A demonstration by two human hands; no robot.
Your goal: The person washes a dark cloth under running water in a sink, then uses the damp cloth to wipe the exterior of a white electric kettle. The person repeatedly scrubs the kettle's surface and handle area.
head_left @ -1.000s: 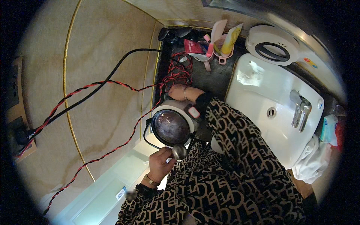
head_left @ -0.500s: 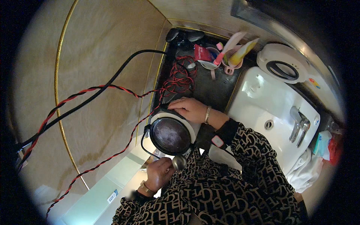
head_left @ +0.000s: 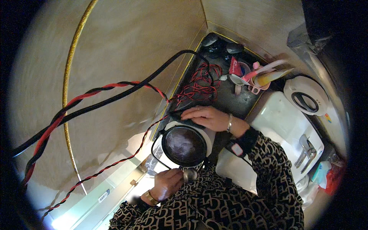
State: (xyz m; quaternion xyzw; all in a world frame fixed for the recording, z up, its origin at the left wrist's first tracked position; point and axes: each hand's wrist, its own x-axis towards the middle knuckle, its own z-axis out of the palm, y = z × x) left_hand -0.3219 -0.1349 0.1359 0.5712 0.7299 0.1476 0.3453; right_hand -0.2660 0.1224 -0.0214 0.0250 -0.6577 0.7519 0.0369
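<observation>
A white rounded appliance (head_left: 209, 142) with a dark round top surface (head_left: 184, 145), clouded pale in the middle, stands in front of me. A thin black cord or bail handle (head_left: 152, 152) curves round its left side. My right hand (head_left: 209, 117) lies stretched over a black part on its far edge, with fingers extended. Below the appliance's near side, my left hand (head_left: 168, 184) is closed with curled fingers. A round shiny metal piece (head_left: 190, 175) sits at its fingertips; whether the fingers grip it is hidden.
Tangled red-and-black twisted wire (head_left: 199, 86) lies on the dark counter (head_left: 224, 103) and runs off left with a black cable (head_left: 130, 92). Farther right stand pink cups (head_left: 260, 82) with brushes and tubes. A white sink (head_left: 276, 115) with a chrome tap (head_left: 306, 153) lies at right.
My view has shifted, so the appliance and both hands appear lower and farther right. My right hand still rests on the far edge, and my left hand stays closed by the metal piece.
</observation>
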